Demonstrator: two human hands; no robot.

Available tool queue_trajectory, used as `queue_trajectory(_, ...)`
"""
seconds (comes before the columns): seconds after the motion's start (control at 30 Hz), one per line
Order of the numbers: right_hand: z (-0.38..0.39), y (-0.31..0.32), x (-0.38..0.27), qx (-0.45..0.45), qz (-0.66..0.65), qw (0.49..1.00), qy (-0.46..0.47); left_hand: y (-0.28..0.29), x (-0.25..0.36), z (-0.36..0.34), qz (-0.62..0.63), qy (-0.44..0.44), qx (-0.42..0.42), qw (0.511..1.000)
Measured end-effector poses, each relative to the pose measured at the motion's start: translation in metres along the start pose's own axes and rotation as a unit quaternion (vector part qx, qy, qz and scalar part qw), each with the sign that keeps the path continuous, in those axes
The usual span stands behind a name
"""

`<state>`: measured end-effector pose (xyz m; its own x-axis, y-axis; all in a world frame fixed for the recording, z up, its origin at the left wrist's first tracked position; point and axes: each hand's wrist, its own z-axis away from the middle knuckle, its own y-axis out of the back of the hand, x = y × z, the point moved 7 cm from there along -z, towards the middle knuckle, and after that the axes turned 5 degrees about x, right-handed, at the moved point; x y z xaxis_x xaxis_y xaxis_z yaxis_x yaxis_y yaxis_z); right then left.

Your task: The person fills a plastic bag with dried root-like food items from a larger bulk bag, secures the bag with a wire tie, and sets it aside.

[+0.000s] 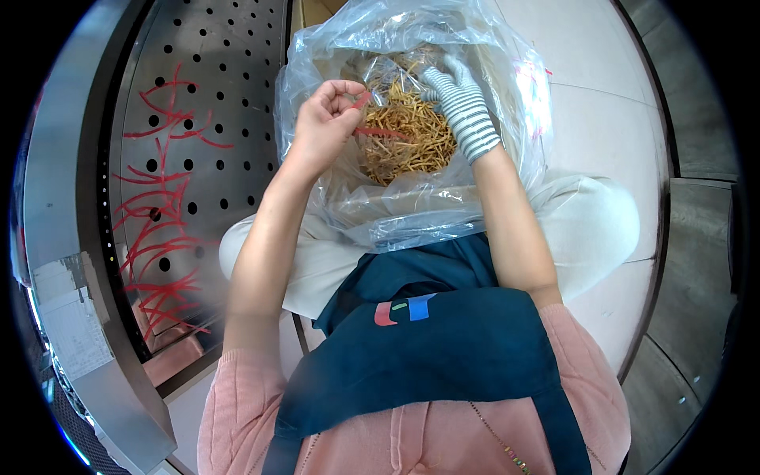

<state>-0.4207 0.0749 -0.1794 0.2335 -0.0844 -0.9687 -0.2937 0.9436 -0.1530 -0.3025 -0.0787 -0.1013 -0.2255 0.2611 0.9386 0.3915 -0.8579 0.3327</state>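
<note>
My left hand [326, 123], bare, is closed in a pinch on a thin red strip [362, 100] over the left side of a large clear plastic bag [332, 194]. A red length [384, 133] also lies across the contents just below. My right hand [465, 111] wears a grey-and-white striped knit glove and reaches into the bag from the right. Its fingers look spread, beside crumpled clear plastic [388, 71]; whether they touch it I cannot tell. Many thin, dry, yellow-brown sticks [412, 131] fill the bag between my hands.
A metal panel with round holes and red scrawls [178, 166] stands close on the left, edged by a grey metal frame [59, 190]. Behind the bag shows a cardboard edge [317, 11]. Pale floor tiles [586, 111] lie to the right. My crossed legs [590, 226] flank the bag.
</note>
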Motion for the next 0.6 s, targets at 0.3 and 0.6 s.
queue_trajectory(0.3,0.044,-0.058,0.038,-0.214,-0.425,0.829,-0.295,0.035,0.104,0.003,0.206,-0.003,-0.042,0.978)
queue_trajectory(0.6,0.058,-0.046,0.008,-0.312,-0.451,0.811,-0.204,0.075,0.122,-0.018,-0.016,-0.059,-0.047,0.997)
